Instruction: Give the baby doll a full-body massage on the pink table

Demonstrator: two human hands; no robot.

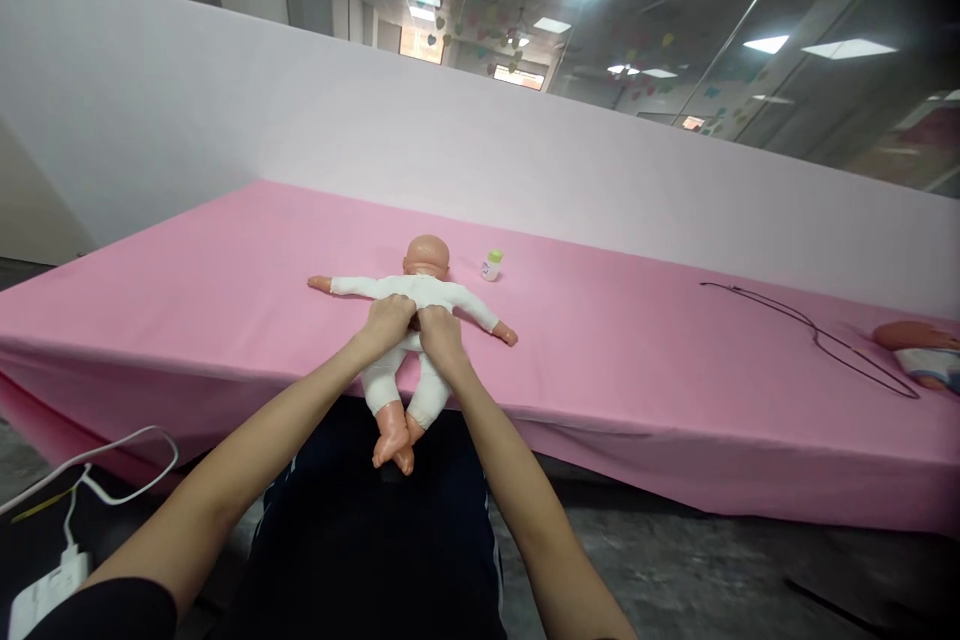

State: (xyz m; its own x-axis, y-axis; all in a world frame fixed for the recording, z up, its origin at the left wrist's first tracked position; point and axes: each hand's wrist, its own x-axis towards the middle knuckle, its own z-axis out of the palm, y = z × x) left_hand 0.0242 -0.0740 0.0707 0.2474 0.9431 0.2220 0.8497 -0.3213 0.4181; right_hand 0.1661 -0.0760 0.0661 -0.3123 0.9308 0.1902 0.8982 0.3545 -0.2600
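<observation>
A baby doll [427, 294] with a white cloth body lies stretched out on the pink-covered table, the smooth back of its head toward me. Its arms are spread to both sides, and its crossed feet [391, 435] hang past the table's front edge. My left hand [388, 323] is closed on the doll's lower back. Right beside it, my right hand [442, 332] is closed there too, the two hands touching or nearly so. Both sets of fingertips are hidden, so how much of the cloth they grip is unclear.
A small bottle with a green cap [492, 266] stands near the doll's head. Toward the right lie a thin dark cord [817, 328] and part of another doll [922, 350]. A white wall [525, 165] runs behind the table [615, 360]. A white adapter with cables [52, 585] sits at lower left.
</observation>
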